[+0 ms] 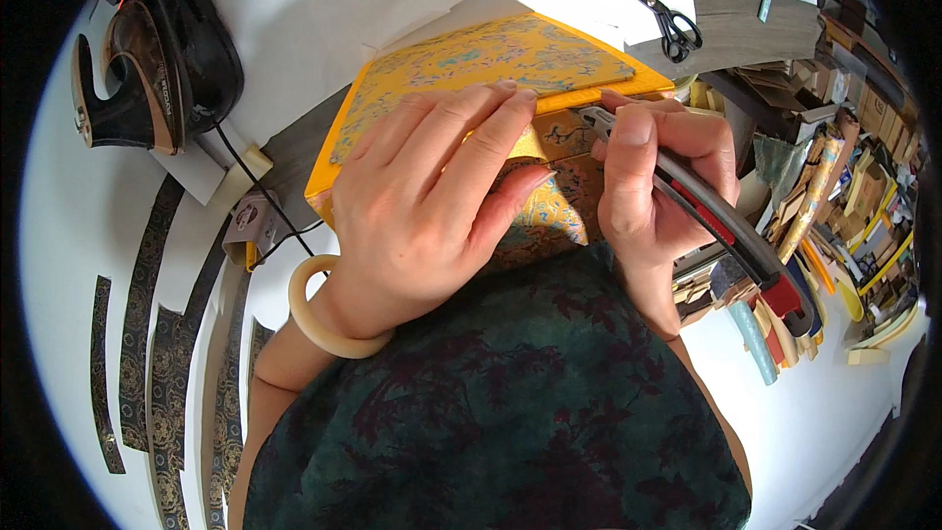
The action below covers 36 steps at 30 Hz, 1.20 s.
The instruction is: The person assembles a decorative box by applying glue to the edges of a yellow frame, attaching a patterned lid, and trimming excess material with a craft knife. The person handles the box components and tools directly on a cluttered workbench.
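Note:
A flat box or board (471, 59) covered in yellow patterned brocade lies in front of me, its near side tilted toward my body. My left hand (422, 196) rests palm down on its near part, fingers stretched out and thumb apart. In my right hand (672, 152) is a utility knife (731, 231) with a grey and red body, its head pointing at the near right edge of the yellow piece. Whether the blade touches the cloth is hard to see. Below the hands hangs a loose yellow brocade flap (551, 208), partly hidden by my left hand. A pale bangle (319, 324) circles my left wrist.
At the far left an iron (211, 49) stands with its black cord running toward me. Dark patterned strips (167, 383) lie at the left. Black scissors (672, 29) lie at the far right, above crowded rolls (814, 196) and scraps. White paper (314, 20) covers the far table.

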Available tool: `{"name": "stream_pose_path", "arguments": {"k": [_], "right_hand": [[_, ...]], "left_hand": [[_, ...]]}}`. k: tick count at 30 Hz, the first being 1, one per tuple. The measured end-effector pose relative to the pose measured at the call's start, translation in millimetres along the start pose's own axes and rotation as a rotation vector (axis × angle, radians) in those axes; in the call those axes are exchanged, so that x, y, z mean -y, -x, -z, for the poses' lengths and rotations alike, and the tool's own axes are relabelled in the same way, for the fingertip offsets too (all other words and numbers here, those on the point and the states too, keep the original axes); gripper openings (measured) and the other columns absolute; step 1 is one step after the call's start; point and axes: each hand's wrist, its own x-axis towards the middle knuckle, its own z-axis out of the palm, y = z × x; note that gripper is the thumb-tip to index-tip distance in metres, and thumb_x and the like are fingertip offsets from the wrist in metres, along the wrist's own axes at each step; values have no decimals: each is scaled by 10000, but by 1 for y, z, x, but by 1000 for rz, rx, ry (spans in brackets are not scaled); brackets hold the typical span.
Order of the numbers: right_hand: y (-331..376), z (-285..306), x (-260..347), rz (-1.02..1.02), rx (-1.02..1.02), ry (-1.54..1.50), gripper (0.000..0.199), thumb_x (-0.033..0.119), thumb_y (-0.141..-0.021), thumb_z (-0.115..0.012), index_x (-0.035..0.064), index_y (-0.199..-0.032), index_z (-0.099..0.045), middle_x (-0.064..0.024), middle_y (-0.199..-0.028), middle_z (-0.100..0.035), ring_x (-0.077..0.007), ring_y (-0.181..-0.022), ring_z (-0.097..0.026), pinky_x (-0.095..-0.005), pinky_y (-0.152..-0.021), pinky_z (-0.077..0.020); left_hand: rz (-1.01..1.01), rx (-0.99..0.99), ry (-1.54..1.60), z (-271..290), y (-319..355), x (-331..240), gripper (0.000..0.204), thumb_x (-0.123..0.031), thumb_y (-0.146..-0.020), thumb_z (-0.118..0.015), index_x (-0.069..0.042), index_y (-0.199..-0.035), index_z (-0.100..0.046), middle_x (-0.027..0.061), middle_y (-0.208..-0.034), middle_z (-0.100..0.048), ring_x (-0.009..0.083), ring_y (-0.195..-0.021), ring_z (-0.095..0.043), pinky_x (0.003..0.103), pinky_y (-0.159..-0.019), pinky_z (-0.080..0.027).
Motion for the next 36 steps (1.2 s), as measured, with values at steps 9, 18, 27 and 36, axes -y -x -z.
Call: {"name": "stream_pose_path", "arguments": {"k": [9, 18, 27, 36], "right_hand": [[1, 0, 3, -65, -21, -47, 218, 53, -897, -786, 42, -838, -576, -56, -678, -678, -109, -550, -639, -245, -555, -526], [3, 4, 1, -65, 13, -2, 206, 46, -900, -780, 39, -852, -580, -69, -713, -698, -105, -580, -658, -244, -564, -533], [4, 4, 1, -57, 26, 20, 200, 37, -893, -780, 34, -855, -583, -76, -711, -698, -114, -589, -668, -247, -569, -538], [2, 3, 4, -35, 33, 6, 203, 59, -904, -786, 29, -863, -590, -81, -724, -699, -113, -590, -665, -248, -566, -535]], "left_hand": [[22, -9, 15, 0, 0, -2, 471, -152, -733, -871, -1, -1156, -729, 122, -1072, -726, 292, -908, -702, 374, -765, -575], [-12, -19, -8, -2, 1, 2, 456, -199, -766, -839, -3, -1158, -714, 99, -1069, -703, 276, -891, -686, 371, -724, -552], [-15, -25, 4, -3, 0, 1, 463, -192, -760, -845, -4, -1162, -713, 101, -1064, -705, 277, -881, -683, 374, -724, -549], [-21, -26, 0, -4, 1, 1, 459, -180, -755, -848, -2, -1157, -715, 106, -1065, -707, 280, -875, -682, 375, -727, -552]]}}
